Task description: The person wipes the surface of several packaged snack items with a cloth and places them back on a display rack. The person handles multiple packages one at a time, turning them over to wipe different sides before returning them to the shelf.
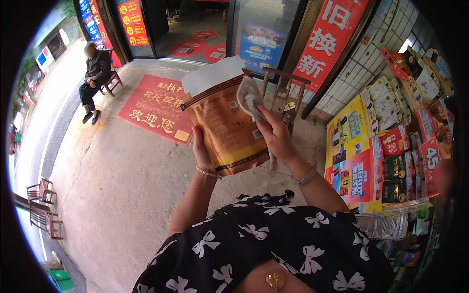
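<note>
An orange foil packet (234, 135) with a yellow and dark band near its lower edge is held tilted in front of my chest. It bears writing and printed codes. My left hand (203, 152) grips its lower left side, the fingers hidden behind it. A whitish cloth (251, 97) is bunched in my right hand (274, 132), lying against the packet's upper right edge. Part of the cloth hangs down below that hand. A white card or flap (214, 77) sticks up above the packet's top; how it is attached cannot be told.
On the right stands a display rack (397, 154) of packaged goods. A wooden chair (284, 84) is just beyond my right hand. A red doormat (157, 108) lies before the glass doorway (190, 33). A person (96, 78) sits at the left; wooden chairs (45, 208) stand near the road.
</note>
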A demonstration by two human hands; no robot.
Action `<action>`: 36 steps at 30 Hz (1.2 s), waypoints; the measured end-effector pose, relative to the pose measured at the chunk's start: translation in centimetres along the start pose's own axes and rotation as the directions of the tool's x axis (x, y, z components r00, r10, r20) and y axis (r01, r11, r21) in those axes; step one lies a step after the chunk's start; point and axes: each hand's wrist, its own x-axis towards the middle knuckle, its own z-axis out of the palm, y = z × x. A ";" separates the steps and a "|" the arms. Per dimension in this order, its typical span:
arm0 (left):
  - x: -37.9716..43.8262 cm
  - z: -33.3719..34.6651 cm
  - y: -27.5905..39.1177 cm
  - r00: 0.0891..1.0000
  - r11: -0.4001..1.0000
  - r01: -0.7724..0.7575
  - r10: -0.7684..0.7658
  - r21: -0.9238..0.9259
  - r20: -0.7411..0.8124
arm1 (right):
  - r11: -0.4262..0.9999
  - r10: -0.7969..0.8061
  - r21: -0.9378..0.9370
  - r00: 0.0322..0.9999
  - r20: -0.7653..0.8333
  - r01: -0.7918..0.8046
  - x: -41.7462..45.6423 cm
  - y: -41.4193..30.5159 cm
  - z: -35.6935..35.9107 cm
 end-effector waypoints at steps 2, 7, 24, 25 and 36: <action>0.2 -0.6 0.1 0.999 0.998 -0.027 0.029 0.056 -0.036 | 0.996 0.056 0.078 0.997 -0.054 -0.051 -0.3 0.6 -0.1; 1.6 -1.0 0.9 0.996 0.998 -0.063 0.062 0.011 0.061 | 0.863 0.442 0.324 0.890 -0.110 -0.388 -1.4 3.5 -3.2; 5.3 -4.1 -1.7 0.966 0.996 0.032 -0.010 -0.083 0.259 | 0.855 -0.342 -0.304 0.897 0.279 0.420 -1.0 0.2 -1.5; 4.5 1.4 -3.0 0.988 0.987 -0.149 0.151 0.059 -0.027 | 0.844 -0.371 -0.266 0.865 0.337 0.466 -1.5 0.0 -1.4; 2.7 0.3 -5.0 0.999 0.957 0.049 -0.041 0.286 -0.033 | 0.903 0.149 0.408 0.989 0.002 -0.137 3.5 -0.7 -8.0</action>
